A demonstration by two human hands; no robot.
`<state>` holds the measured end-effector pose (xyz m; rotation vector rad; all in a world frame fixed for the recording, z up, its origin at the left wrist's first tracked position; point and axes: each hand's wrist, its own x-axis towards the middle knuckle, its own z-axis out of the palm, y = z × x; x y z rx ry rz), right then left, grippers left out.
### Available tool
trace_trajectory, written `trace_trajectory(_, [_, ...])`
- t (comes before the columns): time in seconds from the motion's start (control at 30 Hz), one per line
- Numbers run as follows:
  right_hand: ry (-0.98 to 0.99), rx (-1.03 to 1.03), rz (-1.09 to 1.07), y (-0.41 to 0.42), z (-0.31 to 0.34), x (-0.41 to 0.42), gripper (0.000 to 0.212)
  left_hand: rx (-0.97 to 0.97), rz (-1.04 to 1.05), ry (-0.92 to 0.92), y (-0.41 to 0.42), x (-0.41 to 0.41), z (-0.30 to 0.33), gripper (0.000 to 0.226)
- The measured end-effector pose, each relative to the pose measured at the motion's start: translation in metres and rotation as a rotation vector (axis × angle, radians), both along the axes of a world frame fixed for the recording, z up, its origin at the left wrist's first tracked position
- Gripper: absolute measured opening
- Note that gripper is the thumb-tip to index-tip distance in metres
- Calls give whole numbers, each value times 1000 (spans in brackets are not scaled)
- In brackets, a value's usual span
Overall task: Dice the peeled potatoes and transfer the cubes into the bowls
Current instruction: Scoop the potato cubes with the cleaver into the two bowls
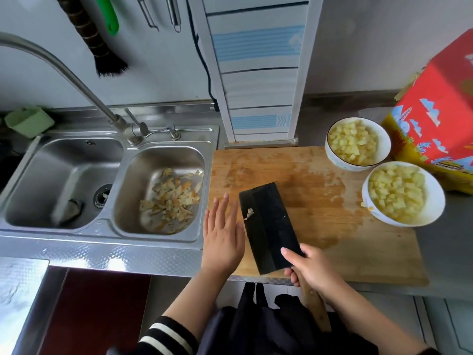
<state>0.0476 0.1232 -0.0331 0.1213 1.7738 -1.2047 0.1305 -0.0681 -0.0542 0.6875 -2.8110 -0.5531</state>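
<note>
A wooden cutting board point(307, 196) lies on the counter right of the sink. My right hand point(311, 271) grips the wooden handle of a black cleaver point(268, 226), whose flat blade is over the board's near left part. A few potato scraps point(249, 213) stick to the blade's left side. My left hand point(222, 231) is flat with straight fingers beside the blade's left edge. Two white bowls full of yellow potato cubes stand at the board's right: the far bowl point(330, 156) and the near bowl point(436, 208).
A double steel sink point(107, 228) sits to the left, with potato peels point(171, 198) in its right basin and a tap point(76, 80) above. A red and yellow box point(440, 124) stands behind the bowls. A green cup point(29, 121) is at the far left.
</note>
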Motion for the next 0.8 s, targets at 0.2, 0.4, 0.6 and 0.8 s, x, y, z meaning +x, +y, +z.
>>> trace_trajectory(0.2, [133,-13,-155,37,42,-25,26,-170,-403,17,19,-54,44,55])
trace_trajectory(0.4, [328,52,-433,86,81,-40,23,-331,-686,-88,85,-134,65,67])
trace_trajectory(0.6, [435,86,-642,132,103,-46,22,-355,-801,-114,144,-186,79,74])
trace_trajectory(0.8, [452,144,-705,154,108,-47,23,-310,-880,-186,174,-214,80,74])
